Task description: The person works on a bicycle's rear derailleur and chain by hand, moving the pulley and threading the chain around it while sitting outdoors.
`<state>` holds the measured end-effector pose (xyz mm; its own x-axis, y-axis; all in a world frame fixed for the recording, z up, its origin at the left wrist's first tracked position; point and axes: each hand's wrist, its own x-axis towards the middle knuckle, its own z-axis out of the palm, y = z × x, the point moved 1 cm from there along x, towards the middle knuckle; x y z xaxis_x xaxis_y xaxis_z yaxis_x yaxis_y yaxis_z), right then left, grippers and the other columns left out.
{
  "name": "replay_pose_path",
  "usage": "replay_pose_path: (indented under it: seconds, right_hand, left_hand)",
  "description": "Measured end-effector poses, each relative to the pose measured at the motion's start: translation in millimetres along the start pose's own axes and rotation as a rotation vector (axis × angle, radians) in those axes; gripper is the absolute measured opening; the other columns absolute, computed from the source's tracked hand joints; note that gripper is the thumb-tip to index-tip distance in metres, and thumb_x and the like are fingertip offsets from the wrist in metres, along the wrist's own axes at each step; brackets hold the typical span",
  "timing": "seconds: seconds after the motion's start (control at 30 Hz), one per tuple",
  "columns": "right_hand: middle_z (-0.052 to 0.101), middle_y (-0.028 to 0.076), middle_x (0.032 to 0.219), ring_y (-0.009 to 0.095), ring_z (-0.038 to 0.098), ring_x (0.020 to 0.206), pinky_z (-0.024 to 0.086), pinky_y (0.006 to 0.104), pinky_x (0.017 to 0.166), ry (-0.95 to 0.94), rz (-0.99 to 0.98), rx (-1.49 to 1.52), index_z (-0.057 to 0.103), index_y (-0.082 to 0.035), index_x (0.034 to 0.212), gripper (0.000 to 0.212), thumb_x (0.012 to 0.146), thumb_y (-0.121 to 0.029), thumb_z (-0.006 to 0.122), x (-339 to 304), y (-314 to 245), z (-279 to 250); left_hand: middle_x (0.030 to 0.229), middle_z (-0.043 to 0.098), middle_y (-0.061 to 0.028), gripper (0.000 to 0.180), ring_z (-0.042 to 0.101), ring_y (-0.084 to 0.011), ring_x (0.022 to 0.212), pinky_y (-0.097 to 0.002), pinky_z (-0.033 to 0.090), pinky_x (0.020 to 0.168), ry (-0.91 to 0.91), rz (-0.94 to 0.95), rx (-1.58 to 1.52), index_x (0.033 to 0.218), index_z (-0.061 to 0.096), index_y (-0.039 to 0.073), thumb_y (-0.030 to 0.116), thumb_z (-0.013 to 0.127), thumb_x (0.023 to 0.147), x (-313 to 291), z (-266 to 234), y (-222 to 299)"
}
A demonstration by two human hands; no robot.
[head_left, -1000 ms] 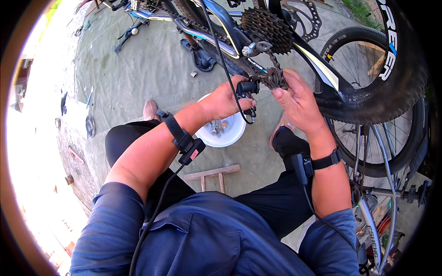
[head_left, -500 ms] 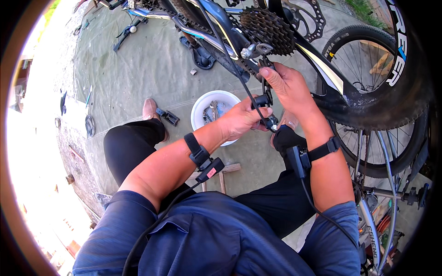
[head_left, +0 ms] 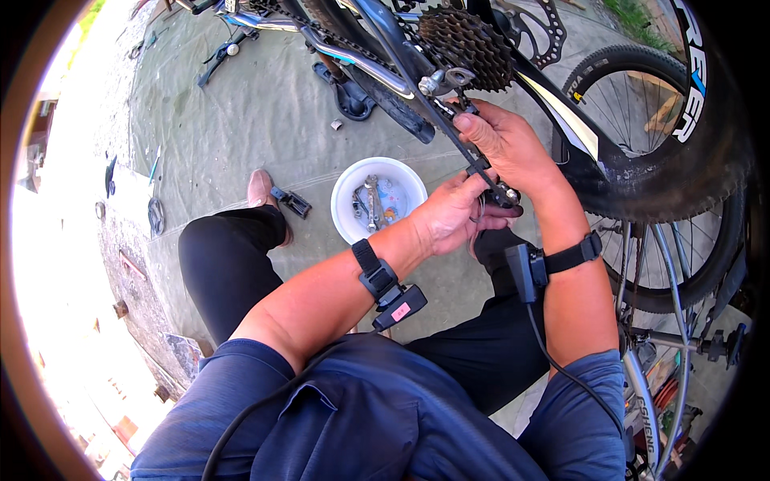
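Observation:
My right hand (head_left: 516, 146) is closed around the rear derailleur (head_left: 504, 193) below the cassette (head_left: 467, 48) of a raised bicycle. Its thumb presses on the upper part of the mechanism. My left hand (head_left: 451, 213) is closed at the derailleur's lower end, thumb on top and fingers curled beneath. A long dark strand, apparently the chain (head_left: 409, 76), slants down from the bicycle to this lower end. The fingers partly hide the derailleur's pulleys and cage. A silver fitting (head_left: 431, 82) juts out just above my right hand.
A white bucket (head_left: 341, 204) with spanners (head_left: 371, 200) stands left of my hands. A loose pedal (head_left: 292, 202) lies by my shoe. The bicycle's tyre (head_left: 658, 188) curves close on the right, beside another wheel (head_left: 585, 80). A silver bicycle frame (head_left: 642, 377) is at lower right.
My left hand has moved right with the derailleur's lower end, and the dark strand has swung right with it. My right hand stays near the same spot. More of the bucket shows.

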<state>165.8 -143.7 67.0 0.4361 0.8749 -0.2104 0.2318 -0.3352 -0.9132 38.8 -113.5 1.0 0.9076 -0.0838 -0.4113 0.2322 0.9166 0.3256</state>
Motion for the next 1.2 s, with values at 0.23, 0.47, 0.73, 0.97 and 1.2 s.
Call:
replay_pose_path:
  seconds: [0.23,0.47,0.73,0.97,1.2]
  right_hand:
    - [0.062,0.006,0.092,0.015,0.056,0.081,0.047,0.0288,0.073,-0.046,0.065,0.134,0.063,-0.003,0.120,0.074,0.082,-0.066,0.061,3.0,7.0,-4.3]
    - [0.059,0.003,0.096,0.009,0.056,0.076,0.047,0.0233,0.065,-0.144,0.114,0.205,0.062,-0.003,0.122,0.065,0.089,-0.060,0.057,2.0,17.2,-9.5]
    - [0.060,0.006,0.099,0.012,0.057,0.079,0.048,0.0259,0.069,-0.170,0.055,0.232,0.061,-0.002,0.122,0.077,0.086,-0.070,0.051,-1.6,17.5,-9.1]
    - [0.061,0.009,0.108,0.016,0.058,0.088,0.050,0.0309,0.079,-0.256,0.087,0.268,0.056,-0.002,0.127,0.093,0.077,-0.079,0.054,5.6,33.6,-14.8]
    - [0.064,0.003,0.104,0.011,0.057,0.090,0.046,0.0250,0.073,-0.270,0.120,0.238,0.058,-0.008,0.126,0.089,0.072,-0.078,0.061,15.0,42.6,-14.1]
  left_hand:
    - [0.113,0.066,-0.0113,0.036,0.066,-0.0239,0.100,-0.0354,0.052,0.085,-0.023,-0.007,0.025,0.121,0.054,0.007,0.035,0.048,0.100,-2.3,4.2,0.6]
    - [0.108,0.068,-0.0105,0.039,0.067,-0.0205,0.096,-0.0324,0.053,0.079,-0.046,-0.041,0.043,0.119,0.056,0.008,0.040,0.048,0.100,-6.8,8.0,3.7]
    - [0.106,0.068,-0.0111,0.041,0.068,-0.0230,0.096,-0.0329,0.052,0.080,-0.034,-0.036,0.017,0.118,0.057,0.007,0.042,0.048,0.099,-9.3,6.1,2.5]
    - [0.101,0.068,-0.0115,0.037,0.068,-0.0270,0.093,-0.0305,0.052,0.072,0.054,0.043,0.128,0.116,0.056,0.005,0.037,0.053,0.096,-12.0,10.3,16.9]
    - [0.098,0.066,-0.0081,0.032,0.067,-0.0261,0.086,-0.0311,0.051,0.069,0.103,0.139,0.237,0.117,0.053,0.008,0.029,0.058,0.093,-2.8,-13.1,40.2]
